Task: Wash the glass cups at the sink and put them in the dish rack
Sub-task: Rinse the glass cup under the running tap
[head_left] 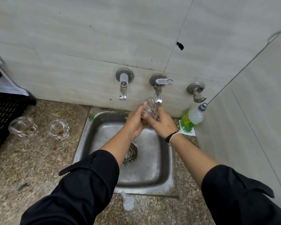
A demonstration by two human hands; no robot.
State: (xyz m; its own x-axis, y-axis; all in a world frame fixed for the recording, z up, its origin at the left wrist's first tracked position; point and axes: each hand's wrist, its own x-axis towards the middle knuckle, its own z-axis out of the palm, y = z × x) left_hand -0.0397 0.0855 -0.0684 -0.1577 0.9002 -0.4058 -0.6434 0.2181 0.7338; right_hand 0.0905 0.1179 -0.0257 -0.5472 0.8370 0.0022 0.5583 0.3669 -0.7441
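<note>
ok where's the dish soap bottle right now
In the head view, the dish soap bottle lies on the counter right of the sink, in the wall corner under the rightmost tap.

Both arms reach forward in black sleeves pushed up the forearms, converging ahead. The left hand (135, 122) and right hand (162, 125) meet, fingers apparently curled round something held between them. A dark band circles the right wrist.

Clear glass cup (150, 109) tilted under middle tap; two dirty cups (23, 126) (59, 129) upright on counter, left of sink (166, 184).
</note>
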